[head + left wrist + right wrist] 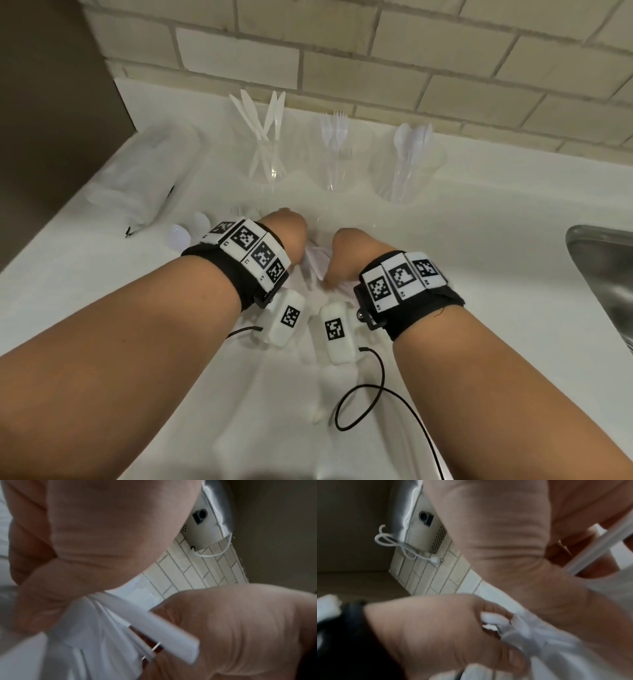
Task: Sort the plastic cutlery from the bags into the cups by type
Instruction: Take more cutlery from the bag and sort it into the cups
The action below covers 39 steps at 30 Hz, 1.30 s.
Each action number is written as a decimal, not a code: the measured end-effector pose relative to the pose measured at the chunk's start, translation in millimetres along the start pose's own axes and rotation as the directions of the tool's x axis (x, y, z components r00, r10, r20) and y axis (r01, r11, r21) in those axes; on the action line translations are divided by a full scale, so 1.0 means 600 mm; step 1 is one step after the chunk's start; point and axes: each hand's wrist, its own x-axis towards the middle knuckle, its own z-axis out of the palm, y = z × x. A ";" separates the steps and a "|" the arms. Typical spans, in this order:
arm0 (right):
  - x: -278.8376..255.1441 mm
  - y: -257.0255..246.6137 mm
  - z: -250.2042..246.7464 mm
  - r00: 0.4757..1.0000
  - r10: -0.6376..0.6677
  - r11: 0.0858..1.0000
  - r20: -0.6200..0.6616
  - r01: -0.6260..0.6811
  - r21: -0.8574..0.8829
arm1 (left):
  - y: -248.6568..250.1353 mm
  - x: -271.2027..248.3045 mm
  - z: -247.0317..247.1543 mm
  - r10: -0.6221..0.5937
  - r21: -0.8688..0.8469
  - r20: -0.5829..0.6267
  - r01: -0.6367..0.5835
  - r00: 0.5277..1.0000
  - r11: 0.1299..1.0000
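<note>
Both hands meet low over the white counter (445, 240), each gripping a clear bag of white cutlery (317, 258). My left hand (284, 233) curls its fingers round the crumpled plastic (96, 635). My right hand (346, 253) pinches the other side, a white handle (597, 547) running between its fingers. A handle (163, 628) sticks out of the bag between the two hands. At the back stand three clear cups: knives (267, 150), forks (337, 147) and spoons (409, 157). Both hands' fingertips are hidden in the head view.
A second clear bag (144, 178) lies at the left near a brown wall. Loose white spoons (186, 234) lie beside my left wrist. A steel sink (603, 274) cuts into the counter's right edge. Tiled wall (411, 61) stands close behind the cups.
</note>
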 end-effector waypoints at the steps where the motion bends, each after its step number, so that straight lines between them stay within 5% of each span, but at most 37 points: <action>1: -0.002 0.005 -0.005 1.000 -0.004 1.000 0.018 0.003 0.018 | 0.000 -0.002 0.001 0.013 0.044 0.026 -0.014 1.000 0.999; 7: -0.003 0.021 -0.015 1.000 -0.003 0.923 -0.028 0.014 0.385 | 0.013 -0.011 -0.009 0.007 0.030 0.093 -0.010 0.996 1.000; 11: -0.005 0.009 -0.010 0.999 -0.021 0.969 -0.031 0.028 0.245 | 0.017 -0.016 -0.017 0.022 -0.059 0.104 -0.016 0.994 0.998; 16: 0.005 -0.017 0.009 0.991 -0.047 0.999 -0.124 0.048 0.002 | 0.011 -0.023 -0.010 0.024 -0.158 -0.046 -0.031 0.999 0.987; 21: 0.009 -0.033 0.011 0.984 -0.103 0.995 -0.143 0.101 -0.019 | 0.002 -0.030 -0.007 0.044 -0.179 -0.068 -0.055 0.997 0.982; 26: 0.010 -0.033 0.007 0.992 -0.066 0.998 -0.107 0.067 0.014 | -0.016 -0.034 -0.001 0.013 -0.376 -0.080 -0.043 0.997 0.926; 29: 0.013 -0.038 0.004 0.996 -0.033 0.999 -0.079 0.034 0.015 | -0.024 -0.044 -0.003 -0.094 -0.634 -0.113 0.001 0.989 0.774; 32: 0.019 -0.042 0.007 0.997 -0.036 0.999 -0.069 0.034 -0.020 | -0.033 -0.049 0.014 -0.191 -0.898 -0.080 0.012 0.978 0.440; 36: 0.025 -0.047 0.007 0.994 -0.037 0.999 -0.106 0.034 -0.027 | -0.042 -0.060 0.014 -0.306 -0.998 0.063 0.069 0.950 0.008; 39: 0.023 -0.048 0.010 0.990 -0.058 0.998 -0.129 0.059 -0.001 | -0.057 -0.062 0.017 -0.404 -1.000 0.013 0.008 0.915 -0.014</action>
